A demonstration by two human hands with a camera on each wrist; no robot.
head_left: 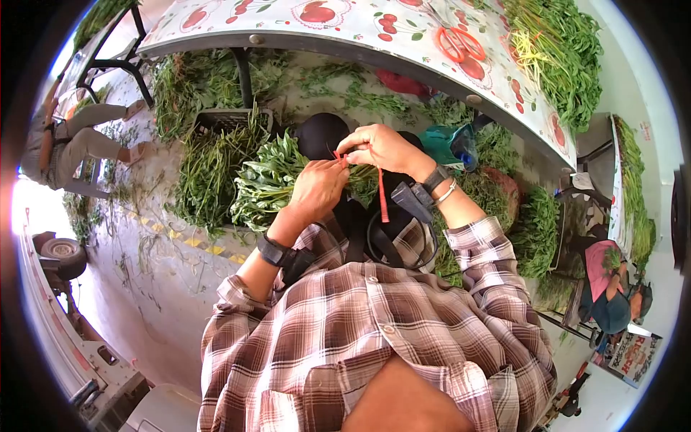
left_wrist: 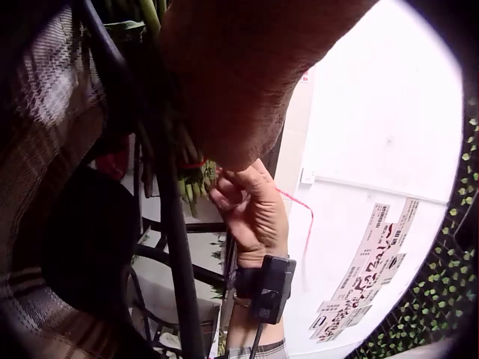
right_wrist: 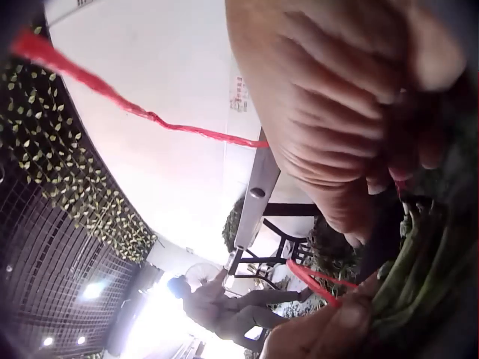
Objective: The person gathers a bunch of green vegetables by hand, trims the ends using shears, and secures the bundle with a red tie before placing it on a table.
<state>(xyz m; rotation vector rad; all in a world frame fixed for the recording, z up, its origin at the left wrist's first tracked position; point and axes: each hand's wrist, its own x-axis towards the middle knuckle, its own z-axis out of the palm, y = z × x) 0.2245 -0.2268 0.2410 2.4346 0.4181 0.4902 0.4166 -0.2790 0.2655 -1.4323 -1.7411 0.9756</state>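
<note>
A bundle of leafy greens [head_left: 270, 180] lies across the person's lap, leaves to the left. My left hand [head_left: 319, 189] grips its stem end; in the right wrist view, cut green stems [right_wrist: 419, 277] show beside the left thumb [right_wrist: 350, 318]. A red plastic string [head_left: 383, 198] is around the stems, with a small loop [right_wrist: 310, 280] standing up by that thumb. Close against the left fingers, my right hand [head_left: 385, 151] pinches the string between thumb and fingers. One long tail hangs below the right palm. The right fingertips are partly hidden in the right wrist view.
A table with a cherry-print cloth [head_left: 317, 18] stands ahead, bearing orange-handled scissors [head_left: 459, 45] and a heap of greens [head_left: 561, 61]. A dark crate [head_left: 234, 121] with more greens is at the left. Two other people sit at far left and far right. Loose stems litter the floor.
</note>
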